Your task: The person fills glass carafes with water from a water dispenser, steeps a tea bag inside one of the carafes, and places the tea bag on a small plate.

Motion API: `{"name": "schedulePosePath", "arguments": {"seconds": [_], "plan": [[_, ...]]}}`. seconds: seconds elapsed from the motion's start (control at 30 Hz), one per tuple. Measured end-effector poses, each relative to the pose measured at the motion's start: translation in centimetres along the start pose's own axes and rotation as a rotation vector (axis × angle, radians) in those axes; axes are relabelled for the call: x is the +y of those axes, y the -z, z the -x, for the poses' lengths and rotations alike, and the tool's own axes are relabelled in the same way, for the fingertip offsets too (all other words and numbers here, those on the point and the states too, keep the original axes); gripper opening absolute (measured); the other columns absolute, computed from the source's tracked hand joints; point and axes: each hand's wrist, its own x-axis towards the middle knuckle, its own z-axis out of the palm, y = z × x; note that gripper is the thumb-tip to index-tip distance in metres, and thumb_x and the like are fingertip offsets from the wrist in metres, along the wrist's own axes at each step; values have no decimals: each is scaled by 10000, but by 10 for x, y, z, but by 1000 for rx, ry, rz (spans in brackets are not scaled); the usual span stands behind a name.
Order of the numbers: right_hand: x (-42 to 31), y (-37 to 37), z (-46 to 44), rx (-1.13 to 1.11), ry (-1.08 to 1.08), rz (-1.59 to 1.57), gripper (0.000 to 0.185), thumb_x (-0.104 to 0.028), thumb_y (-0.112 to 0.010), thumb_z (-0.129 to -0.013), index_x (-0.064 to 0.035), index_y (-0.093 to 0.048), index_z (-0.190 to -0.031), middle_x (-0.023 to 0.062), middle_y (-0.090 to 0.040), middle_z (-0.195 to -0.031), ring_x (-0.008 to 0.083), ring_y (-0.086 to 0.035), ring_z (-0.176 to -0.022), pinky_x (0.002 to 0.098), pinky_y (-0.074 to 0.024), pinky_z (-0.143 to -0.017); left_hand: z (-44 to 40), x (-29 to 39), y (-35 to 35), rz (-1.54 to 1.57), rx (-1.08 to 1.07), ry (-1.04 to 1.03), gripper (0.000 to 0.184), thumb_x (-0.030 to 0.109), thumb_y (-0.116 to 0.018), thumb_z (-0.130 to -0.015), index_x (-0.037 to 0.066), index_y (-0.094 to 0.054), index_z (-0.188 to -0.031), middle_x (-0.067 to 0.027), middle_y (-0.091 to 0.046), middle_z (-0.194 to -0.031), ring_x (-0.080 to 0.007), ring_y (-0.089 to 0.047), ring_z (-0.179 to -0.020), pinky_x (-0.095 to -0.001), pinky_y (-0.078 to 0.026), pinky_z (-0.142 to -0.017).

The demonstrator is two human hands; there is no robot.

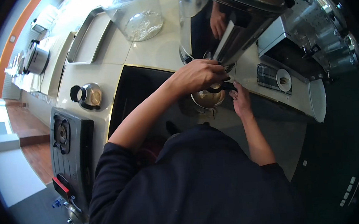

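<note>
My left hand (202,74) is closed at the base of a tall shiny metal dispenser (244,32), near its tap; what its fingers grip is hidden. Just below, my right hand (241,99) has its fingers wrapped on the black handle of a round pot (207,99), glass or metal, with light brown contents. The pot is under the dispenser's front, past the counter edge. The dispenser's dark panel reflects a hand.
To the left stand a small pot with a black handle (91,96), a gas stove (67,140) and a metal tray (89,39). A large clear jar (142,23) is at the back. On the right lie a white dish (284,79) and a checked cloth (266,74).
</note>
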Motion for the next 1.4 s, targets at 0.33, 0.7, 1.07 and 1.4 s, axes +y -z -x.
{"name": "schedulePosePath", "arguments": {"seconds": [0.33, 0.7, 1.07, 1.4], "plan": [[4, 4, -4, 107, -20, 39, 121, -203, -704, -1047, -116, -621, -1038, -67, -482, -881, 51, -413, -694, 277, -422, -704, 6, -13, -9, 8, 8, -48, 316, 130, -758, -830, 40, -791, -1131, -91, -717, -1039, -300, -709, -1011, -429, -603, -871], [4, 6, -1, 85, -25, 68, 180, -251, -712, -1044, -133, -598, -972, -80, -353, -714, 58, -383, -658, 301, -462, -786, 7, -21, -13, -2, 47, -96, 229, 178, -735, -850, 52, -771, -1037, -79, -669, -962, -288, -681, -980, -421, -587, -852], [8, 10, -4, 103, -25, 24, 160, -189, -708, -1047, -93, -629, -1147, -54, -446, -846, 59, -396, -655, 293, -477, -756, 7, -22, -14, -11, 61, -92, 168, 160, -738, -839, 36, -763, -951, -67, -668, -949, -277, -674, -959, -409, -591, -828], [10, 10, -7, 95, -19, -9, 170, -147, -709, -1040, -110, -627, -1184, -57, -542, -941, 55, -393, -644, 278, -432, -687, 5, -19, -14, -43, 5, -98, 212, 131, -743, -814, 36, -771, -1001, -72, -665, -970, -285, -669, -1001, -418, -589, -895]]}}
